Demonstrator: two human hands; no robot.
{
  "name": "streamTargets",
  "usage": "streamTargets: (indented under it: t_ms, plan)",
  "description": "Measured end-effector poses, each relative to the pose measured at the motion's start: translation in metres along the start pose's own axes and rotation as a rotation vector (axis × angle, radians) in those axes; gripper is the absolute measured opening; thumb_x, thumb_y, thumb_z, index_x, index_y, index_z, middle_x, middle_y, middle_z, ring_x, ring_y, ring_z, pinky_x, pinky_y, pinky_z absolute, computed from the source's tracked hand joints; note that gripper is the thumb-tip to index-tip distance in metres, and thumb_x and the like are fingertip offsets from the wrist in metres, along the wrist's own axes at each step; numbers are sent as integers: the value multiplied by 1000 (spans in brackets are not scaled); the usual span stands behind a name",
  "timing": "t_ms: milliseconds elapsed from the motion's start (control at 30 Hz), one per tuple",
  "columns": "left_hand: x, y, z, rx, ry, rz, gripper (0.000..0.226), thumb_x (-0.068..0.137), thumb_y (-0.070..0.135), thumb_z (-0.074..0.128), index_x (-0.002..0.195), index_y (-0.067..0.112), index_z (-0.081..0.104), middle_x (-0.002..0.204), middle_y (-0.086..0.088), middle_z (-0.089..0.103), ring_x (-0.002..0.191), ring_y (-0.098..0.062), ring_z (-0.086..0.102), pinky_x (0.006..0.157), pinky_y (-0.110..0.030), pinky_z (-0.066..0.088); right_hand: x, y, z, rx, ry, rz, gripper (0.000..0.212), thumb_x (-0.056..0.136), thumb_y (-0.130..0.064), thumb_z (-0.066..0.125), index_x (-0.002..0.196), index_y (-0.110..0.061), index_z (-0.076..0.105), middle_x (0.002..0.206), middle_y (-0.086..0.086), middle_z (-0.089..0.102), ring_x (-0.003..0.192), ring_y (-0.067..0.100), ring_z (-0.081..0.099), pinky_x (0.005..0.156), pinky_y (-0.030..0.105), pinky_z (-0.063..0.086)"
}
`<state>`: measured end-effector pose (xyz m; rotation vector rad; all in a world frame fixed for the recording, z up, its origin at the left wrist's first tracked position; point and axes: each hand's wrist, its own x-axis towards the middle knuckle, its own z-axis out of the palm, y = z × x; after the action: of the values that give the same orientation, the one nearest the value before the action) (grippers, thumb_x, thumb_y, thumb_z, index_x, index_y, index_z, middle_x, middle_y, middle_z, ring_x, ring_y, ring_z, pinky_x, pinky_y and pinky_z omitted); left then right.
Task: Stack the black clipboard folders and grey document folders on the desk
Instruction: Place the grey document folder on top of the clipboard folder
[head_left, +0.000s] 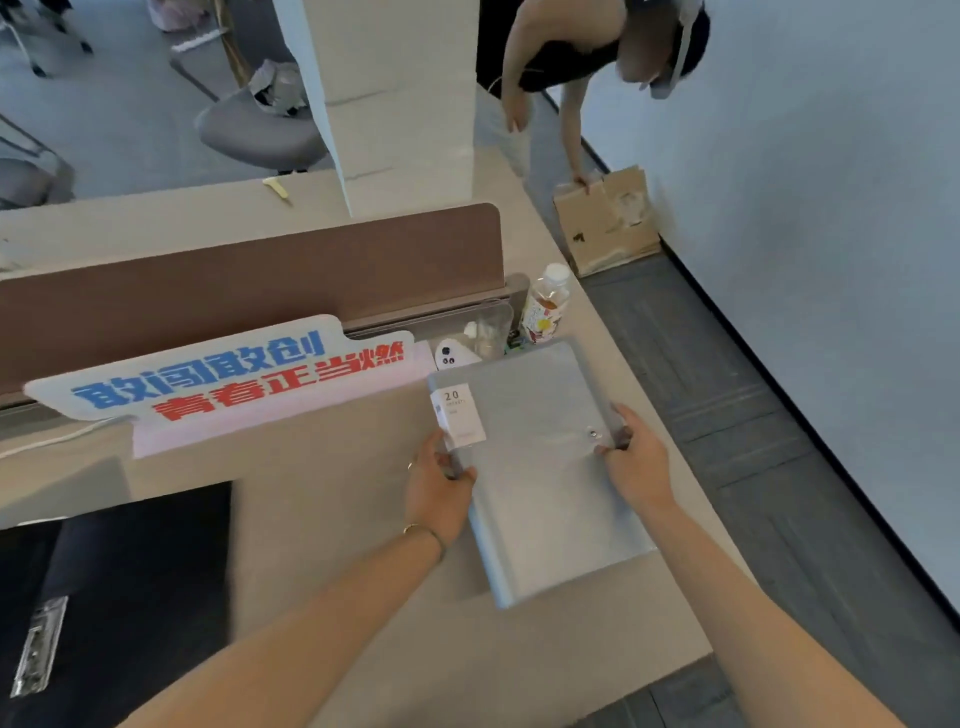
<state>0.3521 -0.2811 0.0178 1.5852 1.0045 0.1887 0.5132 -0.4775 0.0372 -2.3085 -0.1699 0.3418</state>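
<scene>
Gripping the grey document folder (540, 467) from both sides, so that's the main thing in the head view: the left hand (439, 488) has its fingers curled over the folder's left edge just below the white label (458, 415), thumb on top, and the right hand (636, 460) pinches the right edge right by the little snap button (592, 433). Both are closed on it, not loose. Folder sits flat-ish near the desk's (332, 519) right edge, can't tell if it's touching the surface or lifted a bit. Way off to the left of the left-hand fingers there's a black clipboard folder (119, 597) lying on the desk with its metal clip (39, 647) showing. Beyond the fingertips, a drink bottle (545, 304) stands upright, and a sign (223, 371) with blue and red lettering leans against the brown divider (249, 270).
</scene>
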Motion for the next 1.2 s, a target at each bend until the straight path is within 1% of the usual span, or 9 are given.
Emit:
streamTargets:
  t_ms: [200, 333, 467, 600, 733, 833, 967, 1067, 1200]
  plan:
    - [16, -16, 47, 112, -7, -65, 65, 82, 5, 66, 137, 33, 48, 108, -4, 55, 104, -23, 56, 90, -40, 52, 39, 44, 12, -108, -38, 79, 71, 81, -5, 70, 147, -16, 48, 104, 5, 63, 90, 20, 57, 82, 24, 40]
    - [25, -28, 65, 201, 7, -103, 57, 82, 6, 65, 128, 34, 48, 106, 1, 54, 104, -23, 56, 84, -38, 53, 53, 68, 29, -152, -79, 127, 75, 80, -15, 72, 149, -19, 44, 104, 7, 62, 92, 25, 63, 85, 31, 49]
    - [35, -37, 73, 277, 15, -124, 56, 83, 5, 64, 130, 30, 49, 104, 5, 55, 102, -21, 53, 77, -29, 42, 61, 80, 42, -250, -116, 114, 73, 84, -18, 69, 151, -17, 40, 114, 9, 56, 100, 32, 62, 88, 38, 49]
    - [42, -43, 74, 304, 8, -133, 58, 83, 5, 61, 131, 35, 47, 101, 9, 53, 100, -21, 57, 79, -33, 49, 63, 88, 49, -312, -136, 103, 57, 84, -18, 66, 138, -19, 49, 112, 9, 52, 97, 36, 60, 82, 36, 48]
    - [46, -48, 71, 272, -18, -159, 55, 83, 9, 60, 122, 46, 46, 101, 10, 54, 93, -23, 62, 77, -47, 60, 63, 98, 57, -361, -119, 93, 60, 84, -23, 70, 140, -16, 49, 118, 11, 52, 108, 36, 53, 94, 40, 47]
    - [47, -48, 68, 269, -39, -162, 56, 80, 14, 60, 121, 50, 46, 102, 8, 56, 92, -22, 64, 71, -46, 62, 64, 97, 58, -407, -108, 85, 59, 84, -27, 70, 139, -17, 50, 124, 11, 51, 114, 34, 48, 99, 44, 45]
    - [46, -44, 59, 332, -56, -112, 57, 83, 26, 54, 135, 47, 44, 109, 4, 60, 93, -13, 63, 81, -41, 59, 57, 87, 55, -345, -41, 32, 59, 86, -24, 70, 141, -13, 52, 129, 10, 53, 118, 33, 49, 102, 46, 45]
    - [44, -40, 41, 397, -77, 10, 59, 88, 17, 57, 143, 37, 45, 114, 5, 56, 100, -17, 61, 87, -32, 49, 50, 70, 52, -276, 23, -95, 55, 88, -12, 64, 141, -14, 53, 124, 10, 56, 113, 33, 53, 96, 44, 49]
    - [36, -36, 6, 449, -55, 143, 50, 88, 18, 54, 137, 27, 49, 124, 4, 54, 114, -22, 55, 97, -41, 48, 37, 38, 51, -208, 59, -220, 52, 93, -12, 60, 145, -15, 49, 123, 10, 59, 112, 30, 54, 96, 41, 49]
